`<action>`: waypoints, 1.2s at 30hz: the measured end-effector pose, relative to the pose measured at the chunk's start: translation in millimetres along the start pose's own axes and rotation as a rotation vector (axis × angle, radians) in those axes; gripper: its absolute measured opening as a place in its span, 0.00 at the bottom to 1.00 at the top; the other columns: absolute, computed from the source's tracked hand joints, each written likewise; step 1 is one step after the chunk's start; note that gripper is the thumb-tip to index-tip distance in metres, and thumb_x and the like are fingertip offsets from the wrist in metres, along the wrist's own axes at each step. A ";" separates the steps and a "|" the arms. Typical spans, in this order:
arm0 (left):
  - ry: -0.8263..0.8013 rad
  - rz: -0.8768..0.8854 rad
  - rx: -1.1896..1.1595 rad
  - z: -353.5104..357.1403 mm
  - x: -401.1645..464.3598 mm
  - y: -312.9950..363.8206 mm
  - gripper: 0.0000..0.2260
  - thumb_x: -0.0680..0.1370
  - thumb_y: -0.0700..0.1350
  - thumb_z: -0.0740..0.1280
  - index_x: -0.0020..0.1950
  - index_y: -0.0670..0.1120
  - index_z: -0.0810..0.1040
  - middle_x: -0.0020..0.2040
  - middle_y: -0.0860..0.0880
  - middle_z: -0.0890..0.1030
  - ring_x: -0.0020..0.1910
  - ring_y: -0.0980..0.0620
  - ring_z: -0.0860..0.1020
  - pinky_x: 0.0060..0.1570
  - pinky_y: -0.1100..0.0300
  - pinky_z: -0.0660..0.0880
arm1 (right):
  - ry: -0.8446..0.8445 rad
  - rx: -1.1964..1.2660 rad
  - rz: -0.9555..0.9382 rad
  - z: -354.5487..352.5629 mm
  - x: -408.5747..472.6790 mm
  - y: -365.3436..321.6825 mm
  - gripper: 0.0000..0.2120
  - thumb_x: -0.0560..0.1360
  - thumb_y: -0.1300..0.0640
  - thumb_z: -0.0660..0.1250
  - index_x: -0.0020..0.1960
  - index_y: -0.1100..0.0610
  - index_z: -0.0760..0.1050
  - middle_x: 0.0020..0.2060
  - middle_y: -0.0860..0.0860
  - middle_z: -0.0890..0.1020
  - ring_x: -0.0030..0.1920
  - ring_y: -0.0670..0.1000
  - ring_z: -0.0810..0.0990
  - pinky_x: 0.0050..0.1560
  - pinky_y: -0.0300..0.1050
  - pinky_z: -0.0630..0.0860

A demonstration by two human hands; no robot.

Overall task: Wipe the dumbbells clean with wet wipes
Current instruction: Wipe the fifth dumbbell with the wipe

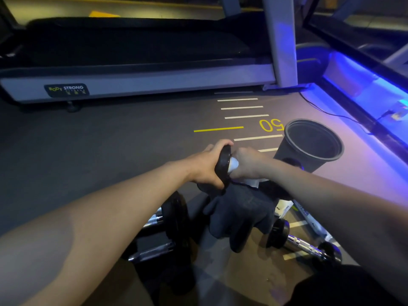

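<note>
My left hand (206, 166) grips the black end disc of a dumbbell (223, 166) held above the floor. My right hand (247, 163) is wrapped round its handle with a white wet wipe (251, 181); the wipe hangs below my fingers. The dumbbell's other end is hidden behind my right hand. Below, a small dumbbell (302, 244) with a chrome handle lies on the floor at the right. Larger black dumbbells (170, 226) lie at the left, partly under my left forearm.
A dark glove or cloth (238, 215) lies between the floor dumbbells. A black bin (309, 144) stands just right of my hands. A white packet (284, 207) lies behind my right forearm. A treadmill (136, 78) runs across the back. A cable (335, 114) trails near the blue-lit edge.
</note>
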State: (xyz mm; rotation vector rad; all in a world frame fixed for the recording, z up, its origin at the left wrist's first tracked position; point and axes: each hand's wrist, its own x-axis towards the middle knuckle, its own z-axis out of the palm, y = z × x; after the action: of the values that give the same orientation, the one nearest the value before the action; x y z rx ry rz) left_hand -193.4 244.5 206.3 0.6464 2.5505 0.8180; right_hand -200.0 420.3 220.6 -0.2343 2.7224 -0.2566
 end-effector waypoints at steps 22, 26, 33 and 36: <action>0.018 0.037 -0.081 0.2 4.0 -7.3 0.51 0.61 0.51 0.84 0.73 0.61 0.54 0.72 0.48 0.65 0.69 0.48 0.69 0.69 0.50 0.69 | 0.177 -0.162 -0.028 13.5 -3.8 -3.6 0.15 0.69 0.48 0.70 0.52 0.54 0.77 0.44 0.55 0.82 0.49 0.60 0.81 0.41 0.47 0.72; 0.028 0.029 -0.111 0.9 7.3 -3.6 0.49 0.61 0.54 0.84 0.73 0.60 0.55 0.72 0.46 0.67 0.70 0.47 0.68 0.70 0.49 0.68 | 0.347 -0.299 -0.076 26.9 -9.0 -0.8 0.16 0.73 0.50 0.66 0.58 0.55 0.73 0.49 0.57 0.83 0.53 0.62 0.82 0.47 0.51 0.74; 0.042 0.031 -0.123 0.0 6.8 -2.3 0.48 0.63 0.52 0.83 0.74 0.58 0.56 0.72 0.48 0.68 0.68 0.48 0.70 0.68 0.53 0.68 | 0.177 -0.299 -0.058 11.4 -10.6 1.7 0.20 0.71 0.49 0.69 0.60 0.55 0.73 0.54 0.56 0.81 0.56 0.60 0.80 0.46 0.49 0.70; 0.042 0.049 -0.126 0.4 6.2 -2.3 0.47 0.65 0.50 0.83 0.75 0.57 0.57 0.70 0.50 0.68 0.65 0.50 0.70 0.60 0.59 0.67 | 0.123 -0.287 -0.020 5.8 -12.8 5.9 0.20 0.70 0.50 0.70 0.59 0.55 0.75 0.54 0.56 0.80 0.56 0.60 0.80 0.45 0.48 0.70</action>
State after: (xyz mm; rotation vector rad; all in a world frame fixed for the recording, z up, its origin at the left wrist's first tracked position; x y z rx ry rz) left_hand -198.9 246.3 203.3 0.6607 2.5047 1.0092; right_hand -186.8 427.7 218.8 -0.3350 2.8745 0.1200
